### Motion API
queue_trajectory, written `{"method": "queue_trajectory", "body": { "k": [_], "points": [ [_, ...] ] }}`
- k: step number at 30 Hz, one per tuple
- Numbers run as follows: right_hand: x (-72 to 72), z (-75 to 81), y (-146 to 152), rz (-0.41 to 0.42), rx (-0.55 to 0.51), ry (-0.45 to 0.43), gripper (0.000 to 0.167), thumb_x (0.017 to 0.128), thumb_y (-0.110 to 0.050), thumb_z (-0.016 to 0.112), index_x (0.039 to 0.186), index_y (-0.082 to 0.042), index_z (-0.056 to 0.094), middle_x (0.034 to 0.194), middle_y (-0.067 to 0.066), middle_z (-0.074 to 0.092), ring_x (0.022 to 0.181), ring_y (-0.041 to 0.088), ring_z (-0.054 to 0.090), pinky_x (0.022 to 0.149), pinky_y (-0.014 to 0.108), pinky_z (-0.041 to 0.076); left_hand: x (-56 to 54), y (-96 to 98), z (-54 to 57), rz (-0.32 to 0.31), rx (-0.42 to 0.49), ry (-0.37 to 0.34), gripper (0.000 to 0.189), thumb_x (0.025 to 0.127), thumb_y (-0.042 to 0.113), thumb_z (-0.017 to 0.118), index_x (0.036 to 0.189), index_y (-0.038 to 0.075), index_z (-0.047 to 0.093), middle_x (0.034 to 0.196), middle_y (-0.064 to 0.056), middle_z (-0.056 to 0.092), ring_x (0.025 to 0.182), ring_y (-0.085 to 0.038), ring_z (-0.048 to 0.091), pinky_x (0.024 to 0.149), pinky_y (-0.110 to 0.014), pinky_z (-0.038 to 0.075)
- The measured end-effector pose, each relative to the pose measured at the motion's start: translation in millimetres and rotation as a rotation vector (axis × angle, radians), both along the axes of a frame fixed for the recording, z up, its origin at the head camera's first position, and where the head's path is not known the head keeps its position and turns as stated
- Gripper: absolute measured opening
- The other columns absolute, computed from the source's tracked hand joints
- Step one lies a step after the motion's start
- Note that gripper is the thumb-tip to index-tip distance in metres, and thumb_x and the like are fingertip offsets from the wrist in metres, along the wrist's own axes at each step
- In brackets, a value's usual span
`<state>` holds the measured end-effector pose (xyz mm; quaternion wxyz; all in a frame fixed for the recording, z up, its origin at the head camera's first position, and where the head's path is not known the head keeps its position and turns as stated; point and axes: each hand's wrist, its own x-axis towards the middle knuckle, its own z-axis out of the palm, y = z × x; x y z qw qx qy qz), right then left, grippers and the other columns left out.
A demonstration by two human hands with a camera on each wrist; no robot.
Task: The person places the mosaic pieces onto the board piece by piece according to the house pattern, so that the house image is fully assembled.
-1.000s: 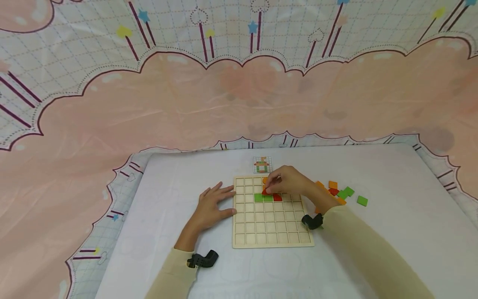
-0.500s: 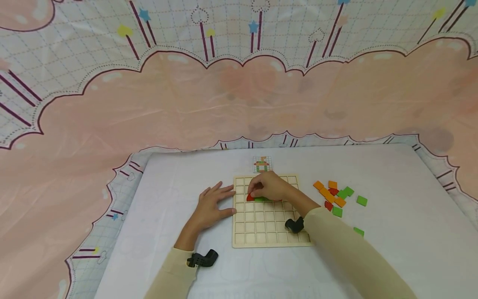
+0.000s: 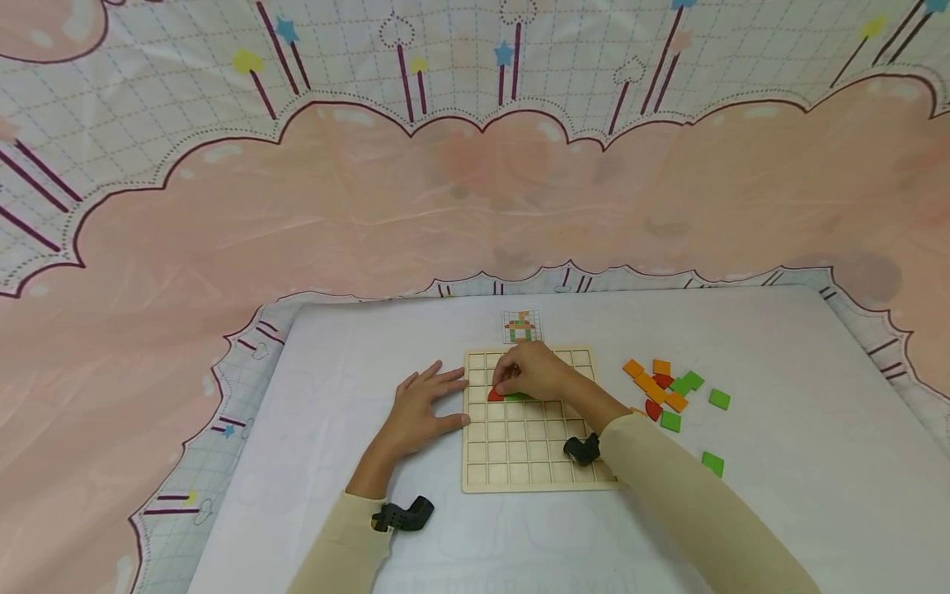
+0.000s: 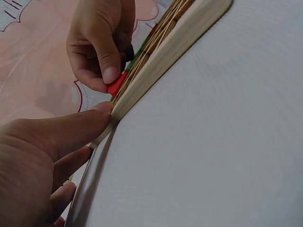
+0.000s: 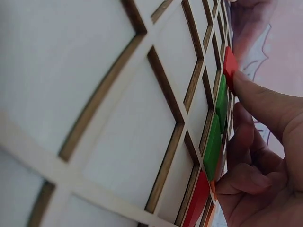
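Observation:
A pale wooden grid board (image 3: 529, 445) lies on the table. Over its upper left part, my right hand (image 3: 536, 369) pinches a red tile (image 3: 495, 395) with a curved edge, at a cell just left of the green tiles (image 3: 515, 397). In the right wrist view the red tile (image 5: 229, 66) sits under the thumb, in line with two green tiles (image 5: 214, 146) and another red tile (image 5: 196, 201). My left hand (image 3: 425, 412) lies with spread fingers against the board's left edge; in the left wrist view its thumb (image 4: 80, 130) touches that edge.
Loose orange (image 3: 651, 388), green (image 3: 713, 464) and red tiles (image 3: 653, 409) lie scattered right of the board. A small card with a coloured grid picture (image 3: 522, 327) lies behind the board. Patterned cloth (image 3: 475, 206) hangs beyond the white table (image 3: 356, 346).
My right hand has carried the red tile left across the board to the cell beside the green tiles, then barely shifted. My left hand has stayed put.

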<state>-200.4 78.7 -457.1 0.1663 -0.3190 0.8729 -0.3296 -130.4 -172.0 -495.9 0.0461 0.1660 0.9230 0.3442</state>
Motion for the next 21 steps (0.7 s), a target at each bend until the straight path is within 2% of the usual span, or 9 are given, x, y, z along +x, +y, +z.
{"method": "queue_trajectory", "body": {
  "k": [12, 21],
  "points": [
    [-1.0, -1.5, -0.1, -0.009, 0.015, 0.007, 0.005, 0.090, -0.019, 0.079, 0.088, -0.015, 0.081, 0.087, -0.006, 0.072, 0.077, 0.004, 0.059, 0.070, 0.022, 0.050, 0.1, 0.0, -0.9, 0.002, -0.006, -0.003, 0.060, 0.084, 0.036, 0.082, 0.139, 0.019, 0.065, 0.155, 0.005, 0.052, 0.157, -0.027, 0.025, 0.124, -0.061, 0.009],
    [-1.0, -1.4, -2.0, -0.056, 0.025, -0.021, 0.005, 0.087, -0.018, 0.081, 0.083, -0.019, 0.080, 0.083, -0.008, 0.072, 0.076, 0.005, 0.060, 0.068, 0.023, 0.050, 0.2, 0.8, 0.5, 0.004, -0.002, -0.006, 0.060, 0.084, 0.035, 0.083, 0.139, 0.018, 0.065, 0.155, 0.005, 0.052, 0.157, -0.027, 0.025, 0.125, -0.061, 0.010]
  ]
}}
